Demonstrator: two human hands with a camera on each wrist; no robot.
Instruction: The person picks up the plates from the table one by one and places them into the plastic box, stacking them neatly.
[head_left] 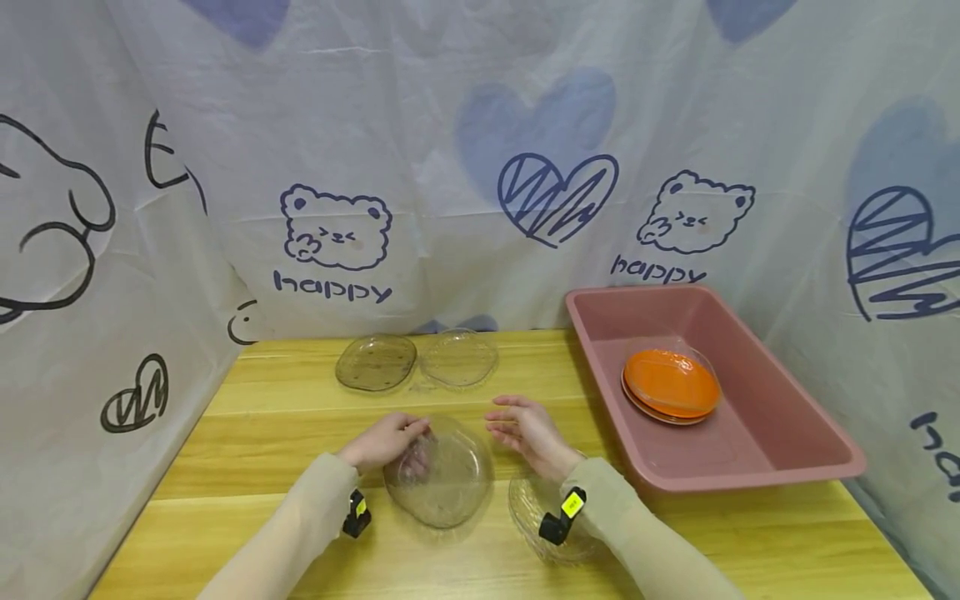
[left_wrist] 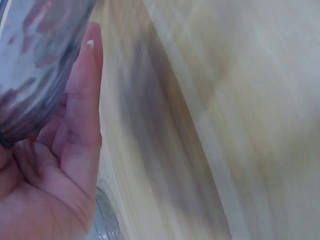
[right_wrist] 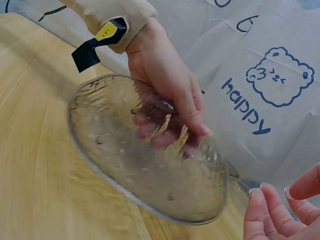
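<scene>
My left hand (head_left: 386,442) grips the left edge of a grey-tinted see-through plate (head_left: 450,492), thumb along the near face and fingers spread behind it. In the right wrist view that plate (right_wrist: 125,165) is tilted and raised off the table. The left wrist view shows its rim between thumb and palm. To the right of the plate, my right hand (head_left: 528,433) hovers with relaxed, slightly bent fingers, holding nothing. Below the right wrist a clear ribbed plate (head_left: 528,517) lies on the table, partly hidden by the forearm.
Toward the back of the wooden table (head_left: 277,417) lie a brownish see-through plate (head_left: 375,363) and a clear plate (head_left: 459,358), side by side. On the right stands a pink tub (head_left: 795,400) holding an orange plate (head_left: 670,382) stacked with others. A printed curtain (head_left: 450,167) hangs behind.
</scene>
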